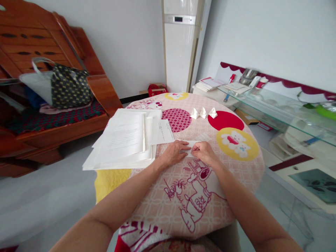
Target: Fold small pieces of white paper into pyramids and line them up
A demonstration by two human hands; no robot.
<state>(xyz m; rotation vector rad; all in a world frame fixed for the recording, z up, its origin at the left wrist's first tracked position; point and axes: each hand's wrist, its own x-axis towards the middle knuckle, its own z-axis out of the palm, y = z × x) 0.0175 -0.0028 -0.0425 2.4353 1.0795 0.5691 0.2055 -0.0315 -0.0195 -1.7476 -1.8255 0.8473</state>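
Note:
A small folded white piece of paper [189,154] lies flat on the cloth-covered table [168,203] between my hands. My left hand [173,154] rests on its left part, palm down with the fingers stretched over it. At its right part, my right hand [206,152] has curled fingers pressed together on the paper. Beyond my hands stand several small folded paper shapes [202,112] in a row. Left of my left hand lies a loose stack of white sheets [123,140], some with printed text.
On the right stands a glass-topped cabinet [283,101] with papers, metal bowls [249,75] and other items. A wooden bench [97,94] at the left carries a dark patterned bag [69,85]. A tall white air conditioner [178,49] stands behind the table.

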